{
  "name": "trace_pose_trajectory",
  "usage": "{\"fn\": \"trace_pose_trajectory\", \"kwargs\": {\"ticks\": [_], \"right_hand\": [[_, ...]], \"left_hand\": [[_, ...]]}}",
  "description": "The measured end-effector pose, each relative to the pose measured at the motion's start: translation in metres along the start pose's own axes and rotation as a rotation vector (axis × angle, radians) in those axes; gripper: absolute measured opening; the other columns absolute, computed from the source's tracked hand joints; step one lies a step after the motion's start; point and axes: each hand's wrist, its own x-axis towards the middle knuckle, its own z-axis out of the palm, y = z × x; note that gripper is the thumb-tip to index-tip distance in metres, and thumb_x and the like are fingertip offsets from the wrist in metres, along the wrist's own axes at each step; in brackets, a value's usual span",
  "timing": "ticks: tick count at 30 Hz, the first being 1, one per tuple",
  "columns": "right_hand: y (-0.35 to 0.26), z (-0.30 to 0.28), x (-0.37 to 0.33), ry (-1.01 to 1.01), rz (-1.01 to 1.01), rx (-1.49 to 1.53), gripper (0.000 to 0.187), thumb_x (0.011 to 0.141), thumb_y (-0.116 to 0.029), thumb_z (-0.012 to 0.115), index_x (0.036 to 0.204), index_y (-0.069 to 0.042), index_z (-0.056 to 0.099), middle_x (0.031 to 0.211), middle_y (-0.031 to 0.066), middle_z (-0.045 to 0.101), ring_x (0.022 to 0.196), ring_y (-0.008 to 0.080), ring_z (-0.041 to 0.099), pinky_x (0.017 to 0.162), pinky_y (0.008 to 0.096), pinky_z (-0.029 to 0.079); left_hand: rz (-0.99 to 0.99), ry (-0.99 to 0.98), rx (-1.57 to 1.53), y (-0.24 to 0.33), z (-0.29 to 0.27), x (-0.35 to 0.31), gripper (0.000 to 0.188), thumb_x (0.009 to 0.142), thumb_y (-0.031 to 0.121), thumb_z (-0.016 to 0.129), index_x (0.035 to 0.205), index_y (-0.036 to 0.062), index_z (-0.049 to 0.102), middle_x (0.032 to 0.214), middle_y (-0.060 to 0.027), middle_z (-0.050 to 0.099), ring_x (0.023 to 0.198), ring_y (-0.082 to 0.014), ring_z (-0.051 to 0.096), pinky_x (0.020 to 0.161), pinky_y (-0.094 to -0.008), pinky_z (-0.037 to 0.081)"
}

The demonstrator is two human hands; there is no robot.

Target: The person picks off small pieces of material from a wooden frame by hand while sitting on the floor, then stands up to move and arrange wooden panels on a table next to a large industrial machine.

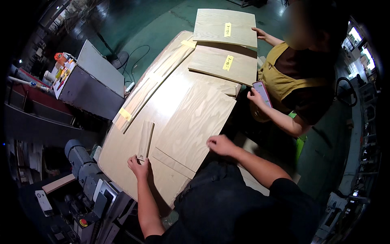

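My left hand (139,166) is closed around the near end of a short, narrow wood strip (146,137), which has a dark handwritten mark near my fingers. The strip points away from me across the pale table (115,162). By the right edge of a large wood-grain panel (197,118) is my right hand (219,145), its fingers curled in; whatever they may hold is hidden. A narrow wood piece (174,163) lies along the panel's near end. Long wood strips (156,81) with yellow tape lie along the table's left side.
Across the table, a person in a yellow apron (274,67) touches a labelled panel (211,24) and holds a phone (262,94). Another labelled panel (207,61) lies nearer. A grey cabinet (97,77) and a motorised machine (83,162) stand left of the table.
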Motion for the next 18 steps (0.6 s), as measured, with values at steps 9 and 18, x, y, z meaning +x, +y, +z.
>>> {"fn": "trace_pose_trajectory", "kwargs": {"ticks": [9, 18], "right_hand": [[0.064, -0.187, 0.134, 0.559, -0.017, -0.647, 0.039, 0.087, -0.008, 0.053, 0.125, -0.008, 0.064, 0.126, 0.0159, 0.063, 0.121, 0.0367, 0.056, 0.102, 0.0464, 0.047], [0.089, -0.222, 0.157, 0.148, 0.134, -0.817, 0.057, 0.074, -0.027, 0.083, 0.118, -0.004, 0.057, 0.12, 0.0236, 0.056, 0.114, 0.0422, 0.054, 0.099, 0.046, 0.046]], "left_hand": [[-0.115, 0.037, -0.223, 0.01, -0.015, -0.013, 0.066, 0.071, 0.016, 0.081, 0.126, -0.0022, 0.05, 0.118, -0.0207, 0.057, 0.11, -0.0351, 0.057, 0.099, -0.044, 0.045], [-0.352, -0.007, -0.476, 0.012, -0.035, -0.022, 0.048, 0.082, 0.018, 0.079, 0.12, -0.0001, 0.058, 0.088, -0.0054, 0.063, 0.075, -0.0127, 0.059, 0.067, -0.0284, 0.051]]}}
